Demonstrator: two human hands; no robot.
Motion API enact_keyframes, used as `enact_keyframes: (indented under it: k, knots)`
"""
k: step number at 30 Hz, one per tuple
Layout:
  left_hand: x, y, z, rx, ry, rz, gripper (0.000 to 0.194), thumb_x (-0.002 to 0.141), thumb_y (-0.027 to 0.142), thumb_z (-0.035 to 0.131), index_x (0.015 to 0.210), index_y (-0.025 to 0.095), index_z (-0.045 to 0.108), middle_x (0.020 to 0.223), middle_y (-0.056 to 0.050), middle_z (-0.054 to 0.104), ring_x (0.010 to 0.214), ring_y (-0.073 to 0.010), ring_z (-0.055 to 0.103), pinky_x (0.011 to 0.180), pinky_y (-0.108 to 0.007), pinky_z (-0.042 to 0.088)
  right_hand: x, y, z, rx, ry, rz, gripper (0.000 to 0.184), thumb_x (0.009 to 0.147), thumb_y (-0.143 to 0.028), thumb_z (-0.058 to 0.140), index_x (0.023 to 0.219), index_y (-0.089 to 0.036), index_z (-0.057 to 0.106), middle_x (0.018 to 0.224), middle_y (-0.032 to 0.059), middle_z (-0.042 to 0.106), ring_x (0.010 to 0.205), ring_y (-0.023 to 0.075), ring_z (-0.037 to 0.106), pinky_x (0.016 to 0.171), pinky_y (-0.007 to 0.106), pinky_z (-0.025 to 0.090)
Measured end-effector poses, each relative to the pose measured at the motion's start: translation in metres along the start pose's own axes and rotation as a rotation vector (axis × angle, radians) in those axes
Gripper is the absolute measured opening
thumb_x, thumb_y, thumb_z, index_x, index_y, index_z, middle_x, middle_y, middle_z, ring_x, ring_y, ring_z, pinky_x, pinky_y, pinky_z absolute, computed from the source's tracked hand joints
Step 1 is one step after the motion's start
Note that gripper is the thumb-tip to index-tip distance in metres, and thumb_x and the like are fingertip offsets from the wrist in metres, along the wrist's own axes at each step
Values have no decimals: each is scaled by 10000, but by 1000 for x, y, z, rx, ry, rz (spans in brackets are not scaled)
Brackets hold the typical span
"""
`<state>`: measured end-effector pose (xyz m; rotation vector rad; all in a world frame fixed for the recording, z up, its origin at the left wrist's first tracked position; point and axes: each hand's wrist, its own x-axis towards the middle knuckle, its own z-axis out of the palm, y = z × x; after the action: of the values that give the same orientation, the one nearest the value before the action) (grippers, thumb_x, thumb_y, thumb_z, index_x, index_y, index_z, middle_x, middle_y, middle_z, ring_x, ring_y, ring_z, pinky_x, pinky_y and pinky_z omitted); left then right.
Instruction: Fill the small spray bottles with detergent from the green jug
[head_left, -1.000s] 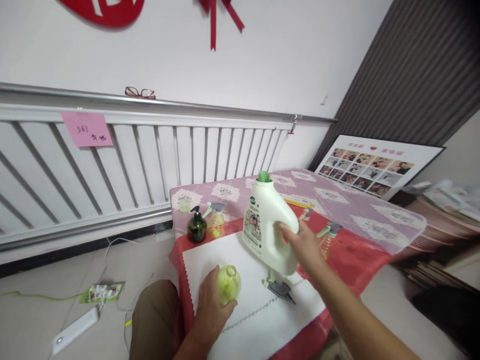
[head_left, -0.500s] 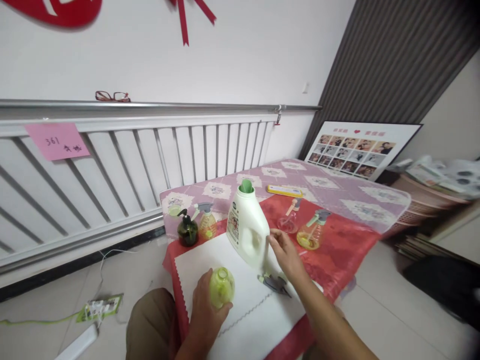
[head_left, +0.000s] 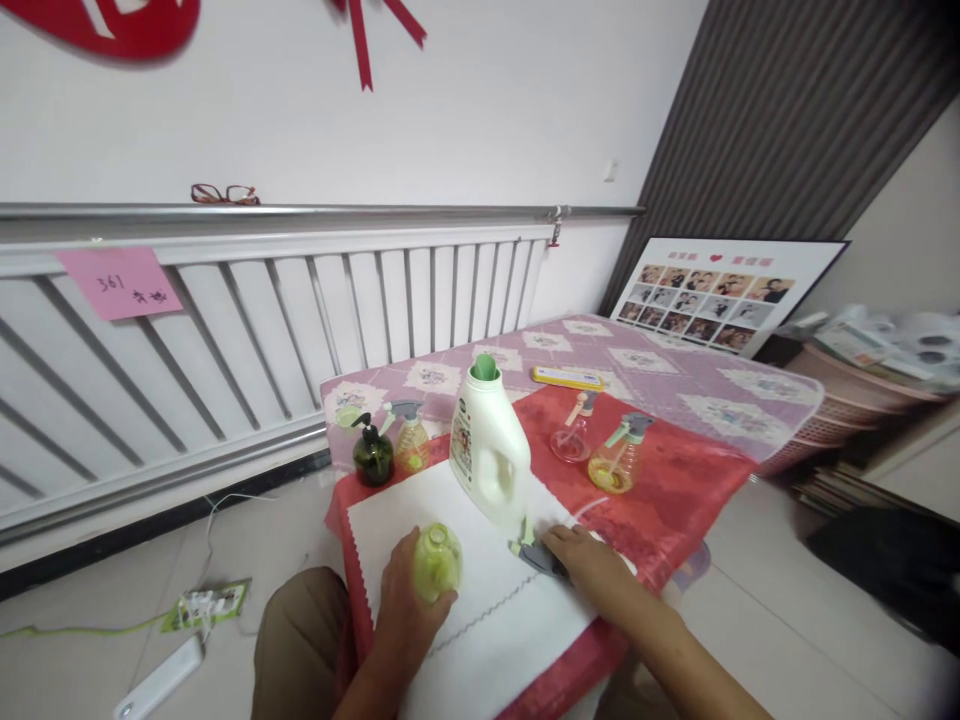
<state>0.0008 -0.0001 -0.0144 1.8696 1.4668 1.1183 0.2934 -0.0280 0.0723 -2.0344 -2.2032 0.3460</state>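
Observation:
My left hand (head_left: 401, 605) is wrapped around a yellow-green translucent bottle (head_left: 437, 563) whose neck is uncapped. It stands over the white mat (head_left: 491, 660). Over the grey-and-green spray head (head_left: 538, 556), my right hand (head_left: 589, 565) has its fingers closed on the grey end; that part is partly hidden under them. Just behind the spray head stands a big white detergent jug (head_left: 491, 450) with a handle and a green piece in its mouth.
A dark pump bottle (head_left: 373, 455) and a clear spray bottle (head_left: 411, 440) stand at the left. At the right are a pink spray bottle (head_left: 571, 435) and another with yellow liquid (head_left: 615, 460). A yellow case (head_left: 568, 378) lies behind the red cloth (head_left: 675, 470).
My right hand has moved from beside the jug's handle down onto the spray head on the mat. My left hand still holds the yellow-green bottle.

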Motion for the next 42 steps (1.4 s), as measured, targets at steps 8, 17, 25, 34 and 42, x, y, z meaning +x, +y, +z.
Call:
enact_keyframes:
  k: [8, 17, 25, 34, 42]
  knots:
    - [3, -5, -3, 3, -79, -7, 836, 649, 263, 685, 1406, 185, 339, 1451, -155, 479, 1362, -323, 438, 1159, -485, 332, -10, 3, -21, 28, 83, -49, 421, 727, -21, 446, 1025, -213, 672, 955, 95, 716, 892, 223, 672, 811, 328, 512]
    - [5, -2, -2, -49, -74, -49, 867, 614, 247, 710, 1409, 233, 364, 1448, -118, 496, 1354, -317, 445, 1159, -469, 324, -25, -74, -108, 771, 647, -8, 343, 758, -453, 706, 1043, -266, 665, 930, 45, 736, 769, 212, 677, 650, 314, 554]
    - [3, 10, -4, -53, -36, -58, 838, 620, 224, 683, 1400, 173, 380, 1449, -135, 484, 1349, -316, 439, 1157, -456, 318, 7, -136, -104, 1341, 772, 52, 394, 656, -533, 806, 893, -244, 680, 799, 20, 713, 695, 158, 638, 679, 322, 533]
    - [5, 17, -8, -28, -86, -105, 854, 610, 219, 682, 1401, 188, 362, 1455, -131, 479, 1353, -312, 432, 1156, -434, 306, 32, -160, -70, 1358, 652, 30, 370, 711, -479, 777, 953, -230, 651, 787, -2, 689, 676, 125, 588, 687, 295, 494]
    - [5, 16, -7, -17, -101, -113, 854, 613, 227, 675, 1407, 153, 368, 1461, -143, 466, 1368, -313, 408, 1163, -430, 294, 38, -160, -64, 1373, 651, 88, 363, 726, -483, 752, 944, -218, 634, 754, -6, 662, 690, 136, 595, 720, 312, 495]
